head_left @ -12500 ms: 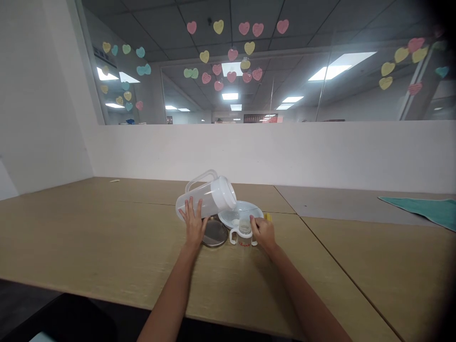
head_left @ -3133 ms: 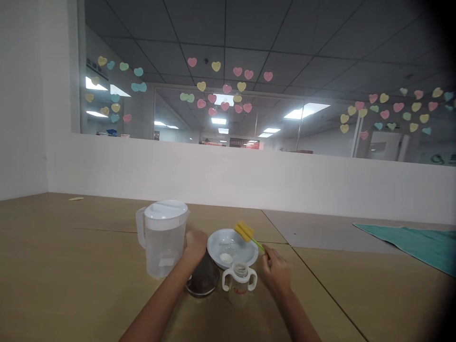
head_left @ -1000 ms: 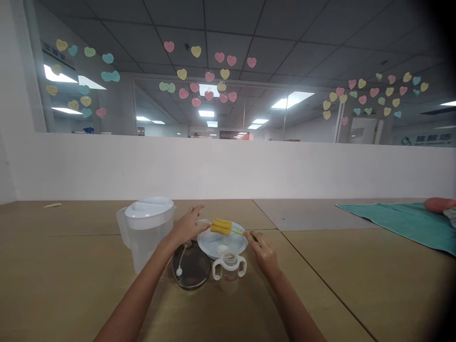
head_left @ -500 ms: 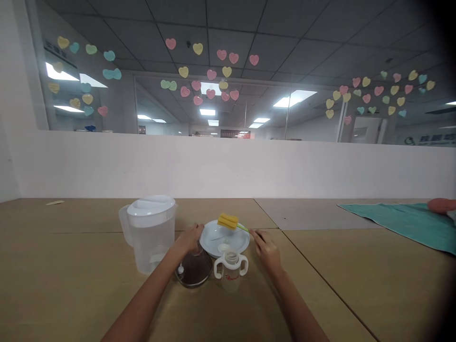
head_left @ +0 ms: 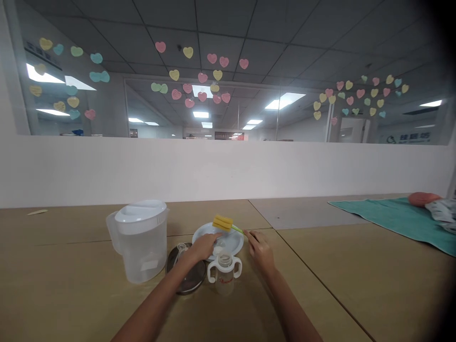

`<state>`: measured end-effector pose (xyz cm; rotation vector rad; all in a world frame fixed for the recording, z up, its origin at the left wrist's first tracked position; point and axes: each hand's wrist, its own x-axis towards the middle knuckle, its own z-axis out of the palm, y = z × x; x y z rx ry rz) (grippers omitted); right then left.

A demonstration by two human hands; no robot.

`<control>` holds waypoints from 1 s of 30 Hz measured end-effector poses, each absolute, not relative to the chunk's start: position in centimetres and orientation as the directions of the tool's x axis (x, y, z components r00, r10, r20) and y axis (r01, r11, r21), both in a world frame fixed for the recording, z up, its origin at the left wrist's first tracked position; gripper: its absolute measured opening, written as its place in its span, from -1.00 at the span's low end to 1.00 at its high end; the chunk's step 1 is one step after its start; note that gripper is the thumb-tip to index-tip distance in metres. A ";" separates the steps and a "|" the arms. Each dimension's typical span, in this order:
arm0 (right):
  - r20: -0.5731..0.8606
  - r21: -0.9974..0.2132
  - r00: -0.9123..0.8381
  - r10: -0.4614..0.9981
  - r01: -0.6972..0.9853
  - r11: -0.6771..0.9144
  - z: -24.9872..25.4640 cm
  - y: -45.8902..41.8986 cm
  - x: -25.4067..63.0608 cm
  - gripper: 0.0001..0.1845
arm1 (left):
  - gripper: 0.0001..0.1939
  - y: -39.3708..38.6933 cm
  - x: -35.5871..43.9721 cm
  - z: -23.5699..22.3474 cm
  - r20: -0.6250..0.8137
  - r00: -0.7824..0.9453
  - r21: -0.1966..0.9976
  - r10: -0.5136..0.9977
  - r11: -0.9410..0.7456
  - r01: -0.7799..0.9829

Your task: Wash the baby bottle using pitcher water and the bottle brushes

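Observation:
My right hand (head_left: 261,249) grips the thin green handle of a sponge bottle brush (head_left: 223,223). Its yellow sponge head hovers over a shallow white dish (head_left: 235,244). Over the dish's near left side reaches my left hand (head_left: 204,246), index finger stretched out and nothing visible in it; its other fingers are partly hidden. A clear baby bottle (head_left: 225,278) with two white handles stands uncapped in front of the dish. Under my left wrist lies a dark round tray (head_left: 194,278) with a clear-and-white part (head_left: 181,249) on it. A small white piece (head_left: 218,251) rests in the dish.
A lidded translucent pitcher (head_left: 144,244) holding liquid stands to the left. At the far right a teal towel (head_left: 395,218) bears a reddish item (head_left: 423,199) and a patterned white cloth (head_left: 441,211). A low white wall (head_left: 228,171) borders the table's back.
My left hand has moved right from the dark tray to over the dish, uncovering the clear-and-white part. The brush stays in my right hand above the dish. The camera view has shifted slightly.

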<state>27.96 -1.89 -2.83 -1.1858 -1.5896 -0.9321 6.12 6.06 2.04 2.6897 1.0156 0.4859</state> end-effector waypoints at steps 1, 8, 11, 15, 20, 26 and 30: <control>0.954 0.046 -0.118 0.277 0.967 0.252 -2.8 -1.9 27.9 -0.57 | -0.39 6.3 6.3 1.8 0.200 0.716 0.317 0.669 -0.736 0.598; 0.947 0.019 -0.103 0.304 0.964 0.265 -3.0 -1.8 27.8 -0.59 | -0.57 6.8 6.5 2.3 0.186 0.721 0.286 0.667 -0.739 0.610; 0.953 0.003 -0.079 0.292 0.968 0.252 -3.2 -1.8 28.0 -0.61 | -0.68 6.5 6.6 2.4 0.233 0.674 0.308 0.701 -0.711 0.632; 0.957 -0.007 -0.057 0.283 0.976 0.219 -3.6 -1.7 28.3 -0.65 | -0.79 6.2 6.5 2.6 0.285 0.576 0.381 0.766 -0.642 0.665; 0.966 -0.039 -0.006 0.260 0.985 0.166 -3.8 -1.8 28.7 -0.67 | -0.83 6.0 5.9 3.8 0.348 0.422 0.554 0.837 -0.547 0.628; 0.977 0.037 -0.094 0.192 0.958 0.283 -3.8 -2.2 27.9 -0.61 | -0.78 5.6 5.0 5.8 0.351 0.278 0.807 0.894 -0.440 0.395; 0.975 0.062 -0.128 0.184 0.944 0.325 -4.1 -2.1 27.2 -0.53 | -0.65 4.5 4.4 7.2 0.326 0.228 0.910 0.917 -0.370 0.188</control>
